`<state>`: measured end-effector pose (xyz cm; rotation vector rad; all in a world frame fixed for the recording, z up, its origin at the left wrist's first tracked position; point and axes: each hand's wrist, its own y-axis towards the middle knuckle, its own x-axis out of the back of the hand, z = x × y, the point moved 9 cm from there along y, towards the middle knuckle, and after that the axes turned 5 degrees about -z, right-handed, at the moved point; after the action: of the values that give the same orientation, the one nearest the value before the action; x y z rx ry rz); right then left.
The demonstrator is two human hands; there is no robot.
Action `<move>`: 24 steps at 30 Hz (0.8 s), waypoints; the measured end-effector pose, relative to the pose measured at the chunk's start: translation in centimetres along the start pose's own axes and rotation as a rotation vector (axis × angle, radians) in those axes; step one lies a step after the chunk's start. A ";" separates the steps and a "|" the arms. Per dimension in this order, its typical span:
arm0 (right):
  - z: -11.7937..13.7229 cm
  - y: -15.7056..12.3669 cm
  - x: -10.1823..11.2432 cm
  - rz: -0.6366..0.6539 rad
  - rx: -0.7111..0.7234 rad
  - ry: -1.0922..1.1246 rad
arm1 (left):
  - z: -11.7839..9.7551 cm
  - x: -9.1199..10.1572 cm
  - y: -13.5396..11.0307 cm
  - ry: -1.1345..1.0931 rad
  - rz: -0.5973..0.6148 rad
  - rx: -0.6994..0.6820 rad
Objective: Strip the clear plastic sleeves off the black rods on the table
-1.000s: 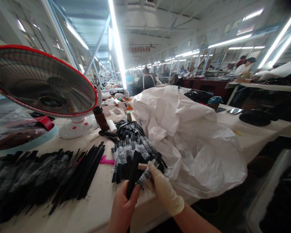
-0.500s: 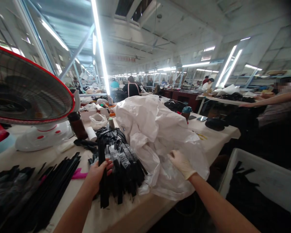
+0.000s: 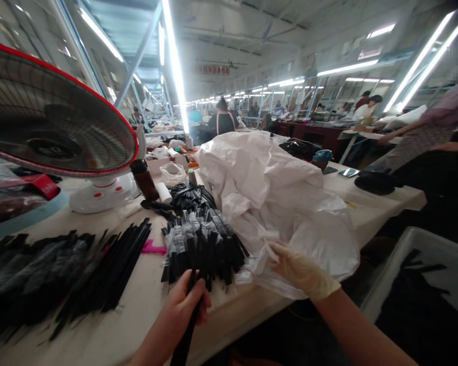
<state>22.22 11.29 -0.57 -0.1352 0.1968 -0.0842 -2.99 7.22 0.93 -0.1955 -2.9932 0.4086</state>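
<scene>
My left hand (image 3: 181, 310), bare, is shut around a long black strip bundle (image 3: 186, 338) near the front table edge. Just beyond it lies a heap of black strips (image 3: 202, 249) bound in clear plastic, close to but not touching my hand. My right hand (image 3: 299, 269), in a thin cream latex glove, rests on the lower fold of a large white woven sack (image 3: 278, 203). Its fingers seem pinched on that gathered fold. Part of the sack is bunched against the heap's right side.
Rows of loose black strips (image 3: 110, 264) lie on the white table (image 3: 229, 310) at left. A red-rimmed electric fan (image 3: 53, 112) and a brown bottle (image 3: 143, 180) stand beyond them. A white crate (image 3: 416, 274) holding black pieces sits low at right, near a co-worker (image 3: 431, 122).
My right hand has let go of the wrapped strips and moved onto the sack. My left hand has dropped toward the table edge with its bundle. A co-worker has come into view at right.
</scene>
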 end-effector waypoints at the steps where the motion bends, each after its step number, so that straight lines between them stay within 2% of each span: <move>1: -0.7 -0.6 -1.9 0.048 -0.096 0.131 | 0.1 -0.7 -0.4 0.022 0.046 0.000; 3: -1.5 -1.2 -4.6 0.071 -0.216 0.336 | 0.1 -1.4 -1.1 0.068 0.100 -0.012; 4: -1.6 -1.2 -5.4 0.050 -0.229 0.404 | 0.1 -1.4 -1.4 0.087 0.113 -0.017; 7: -0.7 -0.6 -5.9 -0.048 -0.119 0.430 | 0.0 -1.0 -2.4 0.127 0.132 -0.019; 13: 0.6 -0.4 -6.0 -0.078 0.016 0.261 | -0.5 0.3 -3.4 0.141 0.078 0.003; 18: 1.3 -1.2 -5.7 -0.087 0.078 0.050 | 0.4 0.0 -2.7 0.180 0.161 0.032; 24: 1.7 -1.5 -6.0 -0.031 0.065 -0.030 | 1.2 0.5 -2.1 0.231 0.188 0.058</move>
<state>16.60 10.60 2.44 -0.0744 0.1621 -0.1193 -3.84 4.98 0.37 -0.4858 -2.7418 0.4570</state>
